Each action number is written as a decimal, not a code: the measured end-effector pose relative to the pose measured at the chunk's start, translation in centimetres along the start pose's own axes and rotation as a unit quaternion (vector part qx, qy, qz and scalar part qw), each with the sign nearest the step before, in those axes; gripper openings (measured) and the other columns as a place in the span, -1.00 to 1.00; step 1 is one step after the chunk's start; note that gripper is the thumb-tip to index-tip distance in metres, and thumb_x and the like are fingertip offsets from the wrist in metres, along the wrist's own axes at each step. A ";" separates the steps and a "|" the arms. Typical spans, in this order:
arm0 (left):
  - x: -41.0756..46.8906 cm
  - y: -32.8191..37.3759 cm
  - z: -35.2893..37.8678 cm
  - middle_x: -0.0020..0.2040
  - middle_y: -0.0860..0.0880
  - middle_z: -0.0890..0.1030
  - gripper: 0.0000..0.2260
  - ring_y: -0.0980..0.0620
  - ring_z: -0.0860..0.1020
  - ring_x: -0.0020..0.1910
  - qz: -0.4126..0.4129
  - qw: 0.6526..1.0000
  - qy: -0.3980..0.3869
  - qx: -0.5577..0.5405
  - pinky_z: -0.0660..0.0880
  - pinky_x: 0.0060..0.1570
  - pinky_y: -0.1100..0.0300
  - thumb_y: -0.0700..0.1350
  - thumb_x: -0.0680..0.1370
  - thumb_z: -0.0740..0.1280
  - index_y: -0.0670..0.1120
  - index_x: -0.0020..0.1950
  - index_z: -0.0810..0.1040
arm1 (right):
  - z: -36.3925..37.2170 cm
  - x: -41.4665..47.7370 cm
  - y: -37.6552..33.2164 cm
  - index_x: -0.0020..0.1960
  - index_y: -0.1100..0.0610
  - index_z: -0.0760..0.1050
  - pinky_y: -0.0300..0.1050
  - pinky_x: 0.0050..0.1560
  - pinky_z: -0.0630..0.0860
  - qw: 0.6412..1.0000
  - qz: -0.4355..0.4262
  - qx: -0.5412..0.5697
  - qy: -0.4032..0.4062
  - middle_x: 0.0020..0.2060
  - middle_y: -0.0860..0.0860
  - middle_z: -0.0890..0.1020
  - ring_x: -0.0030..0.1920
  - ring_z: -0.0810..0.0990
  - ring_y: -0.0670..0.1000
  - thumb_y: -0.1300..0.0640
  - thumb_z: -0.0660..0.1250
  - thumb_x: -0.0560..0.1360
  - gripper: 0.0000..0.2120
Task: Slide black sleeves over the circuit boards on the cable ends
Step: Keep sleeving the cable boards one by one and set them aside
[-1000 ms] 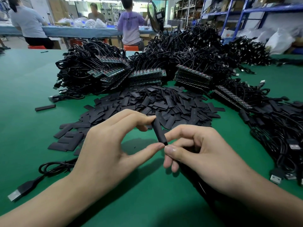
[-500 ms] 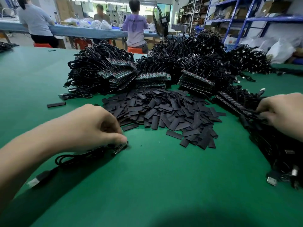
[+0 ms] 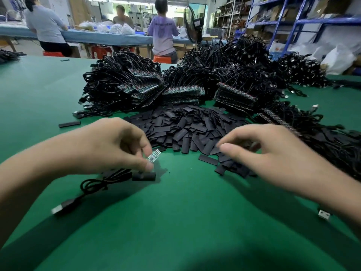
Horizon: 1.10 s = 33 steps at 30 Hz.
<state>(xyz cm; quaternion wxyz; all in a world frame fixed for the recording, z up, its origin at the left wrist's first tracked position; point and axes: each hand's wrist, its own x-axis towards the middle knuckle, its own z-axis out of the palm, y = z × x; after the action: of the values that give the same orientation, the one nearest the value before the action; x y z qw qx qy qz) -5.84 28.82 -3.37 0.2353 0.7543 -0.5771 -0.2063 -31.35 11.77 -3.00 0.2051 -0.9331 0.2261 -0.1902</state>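
Note:
My left hand (image 3: 109, 147) pinches a small circuit board (image 3: 154, 157) on the end of a black cable (image 3: 101, 181), just above the green table. The cable's USB plug (image 3: 58, 209) lies near the front left. One black sleeve (image 3: 144, 176) lies flat right under that hand. My right hand (image 3: 269, 155) hovers over the near edge of the pile of flat black sleeves (image 3: 195, 126), thumb and fingers curled toward each other. Motion blur hides whether a sleeve is between them.
Big heaps of black cables with stacked circuit boards (image 3: 179, 90) fill the table behind the sleeves. More cables (image 3: 336, 145) lie at the right, with a loose USB plug (image 3: 324, 215) near my right forearm. A stray sleeve (image 3: 69, 124) lies far left. People work at a table behind.
My right hand has left the cable heap at the right and come left over the sleeve pile. My left hand has lifted the circuit board slightly off the table.

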 end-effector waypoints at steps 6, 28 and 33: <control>-0.9 4.3 -2.3 -0.27 0.01 0.63 -0.71 0.10 0.54 -0.30 0.095 0.972 0.003 -0.215 0.47 -0.32 0.39 0.08 0.32 0.62 -0.03 -0.10 0.67 | 4.2 -0.3 -5.7 0.17 -0.11 0.59 0.04 0.12 0.62 0.962 -0.054 0.259 -0.062 0.02 -0.19 0.71 0.00 0.69 -0.10 -0.21 0.31 0.59 -0.74; 9.5 1.2 6.5 -0.01 0.06 0.62 -0.78 -0.07 0.60 0.04 -0.013 0.935 0.249 0.252 0.52 -0.09 0.10 0.22 0.49 0.46 0.14 0.03 0.70 | 3.4 -0.5 0.7 -0.06 -0.01 0.50 -0.26 -0.56 0.31 0.918 0.114 0.376 -0.043 -0.48 0.13 0.61 -0.67 0.35 0.00 -0.21 0.09 0.67 -0.64; 9.7 0.7 6.1 -0.20 0.19 0.55 -0.87 0.06 0.58 -0.11 -0.011 0.959 0.241 0.147 0.51 -0.11 0.15 0.10 0.47 0.53 0.11 -0.04 0.73 | 4.1 -0.4 1.3 -0.16 0.11 0.50 -0.20 -0.56 0.39 0.895 0.126 0.423 -0.062 -0.41 0.15 0.61 -0.54 0.50 0.08 -0.01 0.15 0.70 -0.66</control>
<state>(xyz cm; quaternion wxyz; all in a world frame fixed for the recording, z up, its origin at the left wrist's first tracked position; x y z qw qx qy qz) -7.53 18.53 -8.28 0.2514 0.8143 -0.5190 0.0661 -30.31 12.14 -7.13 0.6159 -0.7320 0.2272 -0.1824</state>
